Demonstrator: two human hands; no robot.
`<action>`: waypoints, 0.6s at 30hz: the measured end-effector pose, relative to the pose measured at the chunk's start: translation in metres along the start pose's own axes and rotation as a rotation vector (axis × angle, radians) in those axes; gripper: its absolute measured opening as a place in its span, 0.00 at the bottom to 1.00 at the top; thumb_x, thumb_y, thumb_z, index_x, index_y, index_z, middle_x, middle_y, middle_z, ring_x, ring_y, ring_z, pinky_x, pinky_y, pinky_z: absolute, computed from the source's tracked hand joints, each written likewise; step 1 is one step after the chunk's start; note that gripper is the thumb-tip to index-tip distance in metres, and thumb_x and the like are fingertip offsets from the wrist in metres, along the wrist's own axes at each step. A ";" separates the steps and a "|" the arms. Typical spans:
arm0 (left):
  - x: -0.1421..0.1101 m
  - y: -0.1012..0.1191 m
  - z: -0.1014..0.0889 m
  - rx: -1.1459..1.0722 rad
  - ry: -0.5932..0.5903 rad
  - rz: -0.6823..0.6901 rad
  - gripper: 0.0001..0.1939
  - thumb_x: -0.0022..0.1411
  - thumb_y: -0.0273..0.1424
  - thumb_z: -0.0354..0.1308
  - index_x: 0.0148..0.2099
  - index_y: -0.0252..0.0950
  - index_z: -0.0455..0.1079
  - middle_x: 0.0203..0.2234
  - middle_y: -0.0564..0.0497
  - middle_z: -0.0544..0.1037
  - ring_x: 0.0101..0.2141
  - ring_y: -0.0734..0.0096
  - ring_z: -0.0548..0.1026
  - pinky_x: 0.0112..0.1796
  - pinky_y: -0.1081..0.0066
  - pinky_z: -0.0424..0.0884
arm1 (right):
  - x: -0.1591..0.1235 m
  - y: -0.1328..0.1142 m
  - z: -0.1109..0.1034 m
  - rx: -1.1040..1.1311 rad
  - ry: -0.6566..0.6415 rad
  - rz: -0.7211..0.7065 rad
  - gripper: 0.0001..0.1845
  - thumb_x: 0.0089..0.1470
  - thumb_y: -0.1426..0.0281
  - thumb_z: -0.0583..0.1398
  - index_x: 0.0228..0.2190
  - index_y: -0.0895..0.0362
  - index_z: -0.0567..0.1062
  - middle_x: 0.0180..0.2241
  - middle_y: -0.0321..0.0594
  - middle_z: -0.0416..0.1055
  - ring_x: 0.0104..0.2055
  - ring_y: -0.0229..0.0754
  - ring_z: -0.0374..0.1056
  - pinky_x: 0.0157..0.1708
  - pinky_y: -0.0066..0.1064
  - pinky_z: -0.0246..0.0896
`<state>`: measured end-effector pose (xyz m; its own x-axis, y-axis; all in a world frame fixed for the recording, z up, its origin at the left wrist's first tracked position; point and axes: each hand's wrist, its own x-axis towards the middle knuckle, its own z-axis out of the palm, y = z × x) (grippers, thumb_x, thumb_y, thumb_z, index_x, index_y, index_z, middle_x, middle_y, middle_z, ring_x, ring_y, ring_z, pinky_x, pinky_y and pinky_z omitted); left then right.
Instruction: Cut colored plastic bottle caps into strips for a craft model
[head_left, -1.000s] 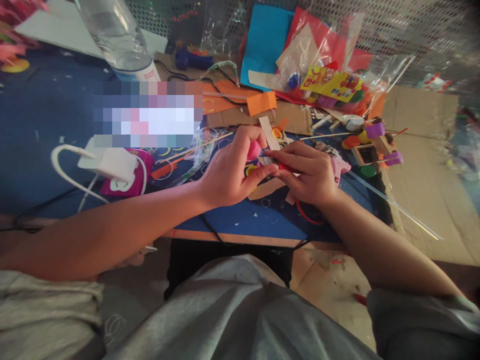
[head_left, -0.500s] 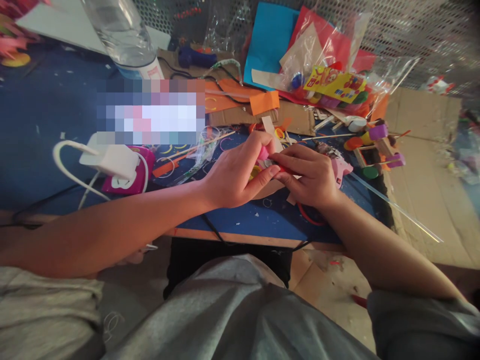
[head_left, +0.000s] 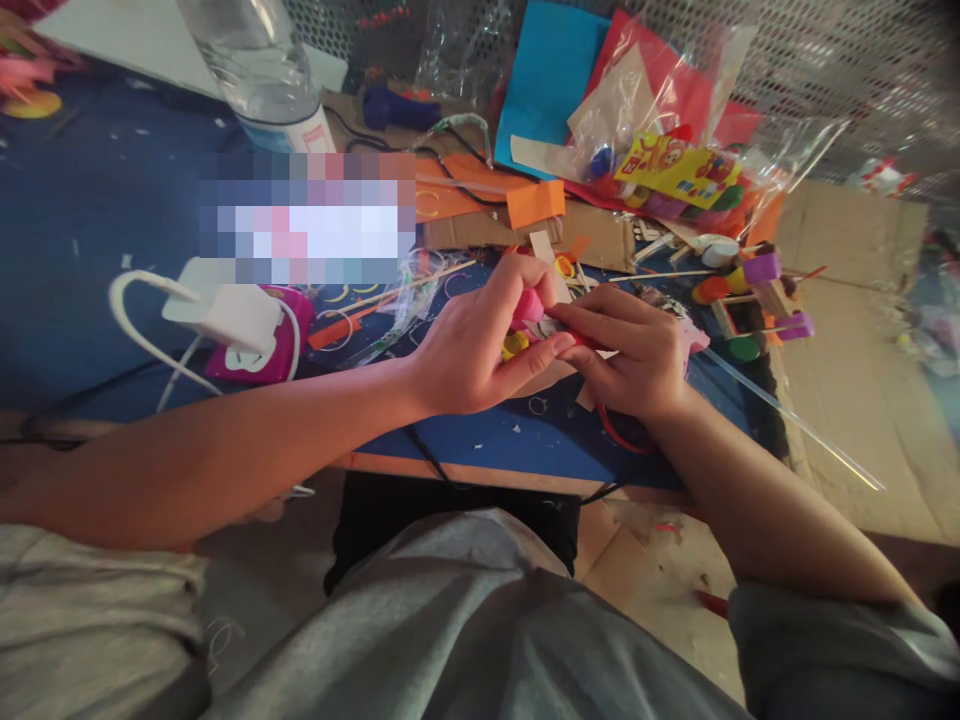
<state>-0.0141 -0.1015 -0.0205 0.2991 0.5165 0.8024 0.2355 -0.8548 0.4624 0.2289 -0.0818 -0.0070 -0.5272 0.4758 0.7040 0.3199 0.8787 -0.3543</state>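
My left hand (head_left: 469,350) is closed, its fingers curled round a small round pink piece (head_left: 528,305) that looks like modelling clay. Thumb and fingers of my right hand (head_left: 634,345) pinch together right beside it, against a thin red and greyish piece (head_left: 579,340) whose kind I cannot make out. The fingertips of both hands nearly meet. Under the left palm a yellow piece (head_left: 515,345) shows in part. A red loop (head_left: 621,432) lies below my right wrist, and a pink plastic thing (head_left: 694,340) is half hidden behind the right hand.
A white charger (head_left: 232,325) sits in a magenta socket block (head_left: 300,310) at left. Behind stand a water bottle (head_left: 262,75) and coloured sheets (head_left: 551,80). On the right are a yellow-labelled bag (head_left: 679,170), a small stick-and-clay model (head_left: 765,295) and cardboard (head_left: 847,400).
The view has shifted slightly. Both hands stay together with nearly the same grip, and a little more of the pink piece shows between the left fingers.
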 end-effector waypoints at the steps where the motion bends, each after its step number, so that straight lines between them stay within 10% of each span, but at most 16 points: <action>1: 0.000 0.000 0.000 0.001 0.004 -0.012 0.15 0.84 0.46 0.59 0.61 0.43 0.64 0.38 0.52 0.75 0.30 0.73 0.72 0.29 0.68 0.69 | 0.001 0.000 0.000 0.010 0.009 -0.014 0.24 0.76 0.50 0.68 0.59 0.52 0.91 0.41 0.48 0.87 0.38 0.46 0.83 0.38 0.37 0.82; 18: -0.004 -0.001 0.001 0.022 0.000 -0.055 0.18 0.85 0.48 0.60 0.63 0.44 0.65 0.39 0.52 0.76 0.31 0.72 0.73 0.31 0.67 0.72 | -0.002 0.004 -0.002 0.012 -0.008 0.015 0.25 0.76 0.49 0.68 0.61 0.51 0.91 0.41 0.47 0.86 0.38 0.46 0.83 0.38 0.38 0.83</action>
<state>-0.0144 -0.1029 -0.0248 0.2848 0.5628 0.7760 0.2721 -0.8237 0.4975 0.2325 -0.0793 -0.0088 -0.5286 0.4894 0.6936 0.3183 0.8717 -0.3725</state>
